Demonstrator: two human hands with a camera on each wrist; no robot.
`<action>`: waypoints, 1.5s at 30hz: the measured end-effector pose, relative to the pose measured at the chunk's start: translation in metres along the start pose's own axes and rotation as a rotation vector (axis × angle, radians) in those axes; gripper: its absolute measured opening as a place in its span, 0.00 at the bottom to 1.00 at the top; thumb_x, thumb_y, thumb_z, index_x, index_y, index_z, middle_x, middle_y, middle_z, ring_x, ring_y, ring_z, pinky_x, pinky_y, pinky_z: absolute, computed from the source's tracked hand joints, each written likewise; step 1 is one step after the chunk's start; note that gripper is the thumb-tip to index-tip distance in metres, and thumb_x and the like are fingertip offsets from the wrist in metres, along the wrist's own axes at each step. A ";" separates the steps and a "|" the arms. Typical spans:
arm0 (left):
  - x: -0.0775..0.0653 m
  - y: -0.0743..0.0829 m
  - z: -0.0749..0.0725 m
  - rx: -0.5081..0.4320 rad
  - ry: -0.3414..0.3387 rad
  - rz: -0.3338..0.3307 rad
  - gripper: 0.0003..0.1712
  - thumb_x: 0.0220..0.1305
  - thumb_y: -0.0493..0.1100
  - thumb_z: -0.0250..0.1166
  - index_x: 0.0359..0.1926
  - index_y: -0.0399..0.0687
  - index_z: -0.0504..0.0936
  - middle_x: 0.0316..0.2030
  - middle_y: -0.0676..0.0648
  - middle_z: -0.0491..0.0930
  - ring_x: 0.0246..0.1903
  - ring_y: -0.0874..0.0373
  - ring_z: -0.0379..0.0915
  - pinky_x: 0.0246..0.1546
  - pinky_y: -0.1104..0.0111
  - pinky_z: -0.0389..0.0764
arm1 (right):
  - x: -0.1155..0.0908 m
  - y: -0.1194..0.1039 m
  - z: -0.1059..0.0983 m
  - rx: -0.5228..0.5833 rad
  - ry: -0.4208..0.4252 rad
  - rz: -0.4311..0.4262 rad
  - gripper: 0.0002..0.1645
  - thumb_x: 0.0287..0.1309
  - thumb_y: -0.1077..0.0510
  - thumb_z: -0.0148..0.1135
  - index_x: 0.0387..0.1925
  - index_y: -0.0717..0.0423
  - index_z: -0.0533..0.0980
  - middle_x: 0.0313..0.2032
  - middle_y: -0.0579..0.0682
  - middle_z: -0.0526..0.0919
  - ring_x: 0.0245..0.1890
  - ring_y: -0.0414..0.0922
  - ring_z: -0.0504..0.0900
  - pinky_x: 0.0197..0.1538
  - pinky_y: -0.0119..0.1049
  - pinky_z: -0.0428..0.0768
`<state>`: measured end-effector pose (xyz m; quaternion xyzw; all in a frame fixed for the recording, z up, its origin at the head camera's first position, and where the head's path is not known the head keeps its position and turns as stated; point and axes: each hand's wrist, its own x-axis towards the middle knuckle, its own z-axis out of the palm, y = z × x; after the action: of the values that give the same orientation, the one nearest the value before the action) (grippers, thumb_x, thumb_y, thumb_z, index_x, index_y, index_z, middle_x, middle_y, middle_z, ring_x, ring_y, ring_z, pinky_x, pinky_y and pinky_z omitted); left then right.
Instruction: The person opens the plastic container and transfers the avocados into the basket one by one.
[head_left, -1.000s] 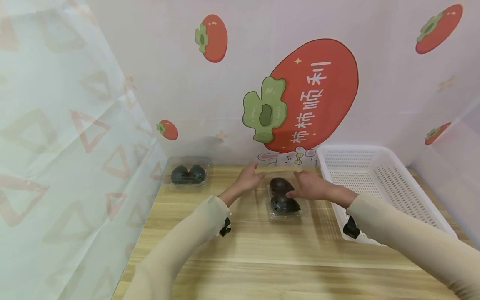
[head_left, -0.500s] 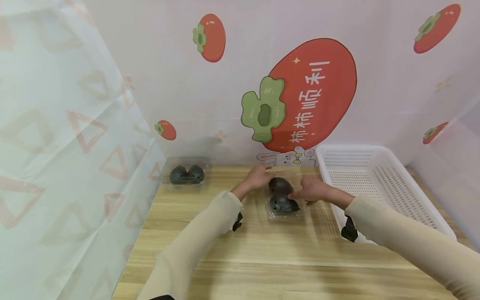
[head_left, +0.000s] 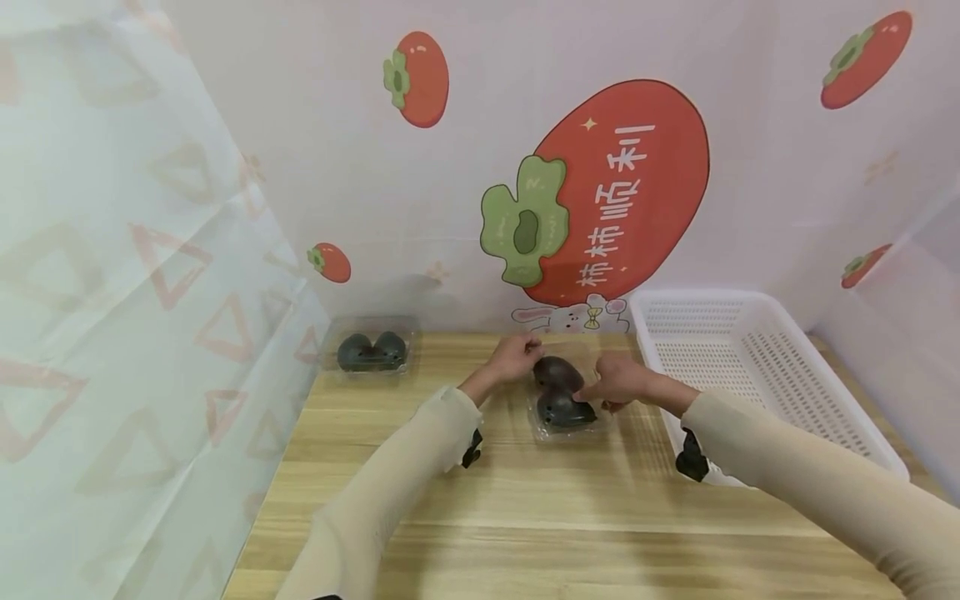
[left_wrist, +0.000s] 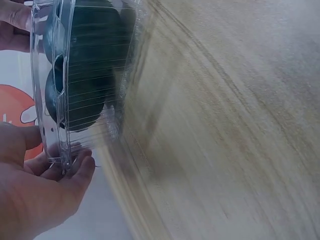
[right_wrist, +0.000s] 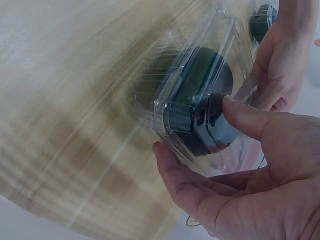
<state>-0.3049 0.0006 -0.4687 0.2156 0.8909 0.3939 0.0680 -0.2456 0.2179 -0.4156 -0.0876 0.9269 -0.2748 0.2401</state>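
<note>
Between the hands sits a clear plastic clamshell box (head_left: pixel 566 433) with two dark avocados (head_left: pixel 562 410) inside, one behind the other. My left hand (head_left: pixel 515 358) pinches its far left corner; in the left wrist view thumb and fingers close on the rim (left_wrist: pixel 65 162). On the opposite side, my right hand (head_left: pixel 624 380) holds the box, its thumb on the lid over an avocado (right_wrist: pixel 202 82) and its fingers along the rim in the right wrist view. The lid lies down over the avocados.
A second clear clamshell (head_left: pixel 414 343) with two avocados (head_left: pixel 371 353) stands at the back left against the wall. On the right is a white perforated plastic basket (head_left: pixel 847 400). Wooden table (head_left: pixel 510 517) extends in front, with printed sheets on the walls.
The left hand has moved right, onto the box's far left corner. The right hand's fingers have left the far right corner and come nearer along the side. The box has hardly moved.
</note>
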 end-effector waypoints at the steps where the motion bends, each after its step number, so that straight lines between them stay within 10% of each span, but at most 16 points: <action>1: -0.001 -0.001 0.000 -0.002 0.004 -0.004 0.10 0.79 0.38 0.59 0.49 0.34 0.84 0.37 0.46 0.79 0.37 0.57 0.69 0.40 0.69 0.73 | 0.001 0.000 0.000 -0.008 -0.002 -0.006 0.31 0.63 0.52 0.76 0.14 0.49 0.65 0.18 0.54 0.82 0.19 0.44 0.83 0.32 0.41 0.87; 10: -0.014 -0.013 -0.004 -0.001 0.038 -0.056 0.15 0.79 0.41 0.61 0.54 0.35 0.86 0.50 0.39 0.87 0.50 0.49 0.82 0.54 0.60 0.81 | 0.010 -0.007 -0.001 -0.071 -0.031 -0.023 0.22 0.63 0.55 0.76 0.35 0.70 0.75 0.24 0.58 0.86 0.19 0.40 0.79 0.27 0.30 0.77; 19: -0.033 -0.025 -0.018 -0.031 0.039 -0.085 0.16 0.78 0.40 0.62 0.57 0.33 0.85 0.51 0.37 0.87 0.52 0.45 0.83 0.55 0.56 0.82 | 0.026 -0.013 -0.006 -0.090 -0.069 -0.077 0.45 0.64 0.58 0.74 0.69 0.85 0.64 0.33 0.60 0.90 0.27 0.49 0.86 0.33 0.36 0.83; 30: -0.059 -0.034 -0.030 -0.126 0.050 -0.140 0.18 0.77 0.40 0.64 0.58 0.31 0.82 0.51 0.34 0.88 0.53 0.43 0.86 0.51 0.55 0.86 | 0.045 -0.021 -0.012 -0.242 -0.039 -0.200 0.24 0.57 0.58 0.77 0.51 0.69 0.85 0.44 0.60 0.91 0.47 0.53 0.89 0.50 0.47 0.87; 41: -0.075 -0.034 -0.038 -0.168 0.051 -0.137 0.09 0.71 0.36 0.67 0.45 0.32 0.84 0.36 0.38 0.89 0.30 0.58 0.80 0.28 0.72 0.74 | 0.058 -0.024 -0.012 -0.199 -0.043 -0.252 0.11 0.56 0.60 0.79 0.36 0.63 0.86 0.22 0.42 0.74 0.25 0.39 0.68 0.30 0.33 0.65; 45: -0.077 -0.032 -0.041 -0.150 0.035 -0.162 0.12 0.71 0.38 0.67 0.47 0.31 0.83 0.40 0.37 0.89 0.36 0.53 0.84 0.32 0.69 0.78 | 0.059 -0.021 -0.012 -0.206 -0.029 -0.293 0.15 0.59 0.60 0.77 0.26 0.64 0.79 0.19 0.42 0.67 0.22 0.39 0.62 0.29 0.34 0.60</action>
<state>-0.2583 -0.0799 -0.4685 0.1302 0.8744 0.4566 0.1000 -0.3021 0.1882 -0.4188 -0.2499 0.9239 -0.2090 0.2007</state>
